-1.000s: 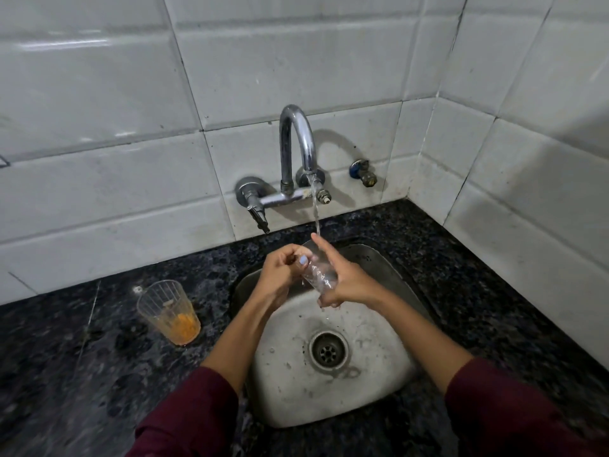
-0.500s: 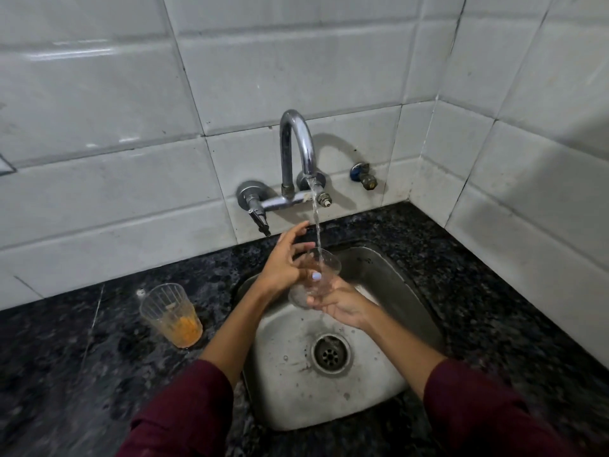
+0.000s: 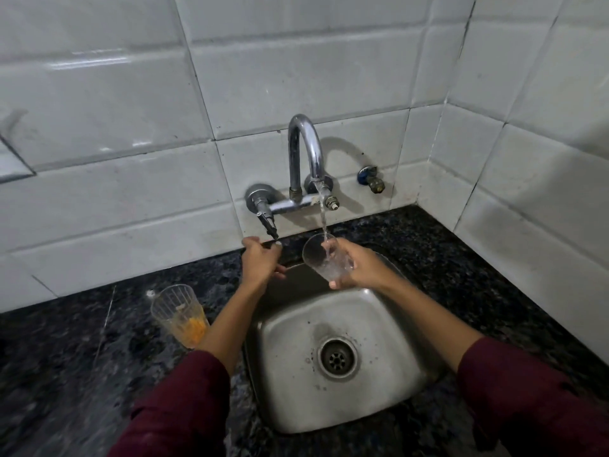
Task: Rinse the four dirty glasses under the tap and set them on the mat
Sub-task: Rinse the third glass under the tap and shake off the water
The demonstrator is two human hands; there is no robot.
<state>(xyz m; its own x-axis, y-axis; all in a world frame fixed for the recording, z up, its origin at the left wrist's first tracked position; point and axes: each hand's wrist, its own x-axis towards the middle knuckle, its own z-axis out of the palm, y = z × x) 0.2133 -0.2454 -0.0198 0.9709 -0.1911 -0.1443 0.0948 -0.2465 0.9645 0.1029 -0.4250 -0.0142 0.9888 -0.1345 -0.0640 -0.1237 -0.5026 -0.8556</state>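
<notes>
My right hand grips a clear glass tilted over the sink, its mouth under the stream of water running from the chrome tap. My left hand is off the glass and reaches up to the tap's dark lever handle, fingers curled at its tip. A second glass with orange residue at its bottom stands upright on the counter left of the sink, beside my left forearm. No mat is in view.
A steel sink with a round drain is set in a dark speckled stone counter. White tiled walls close the back and right side. A small blue valve sticks out of the wall right of the tap.
My left hand let go of the glass and moved up and left to the tap handle. My right hand now holds the glass alone, tilted under the stream.
</notes>
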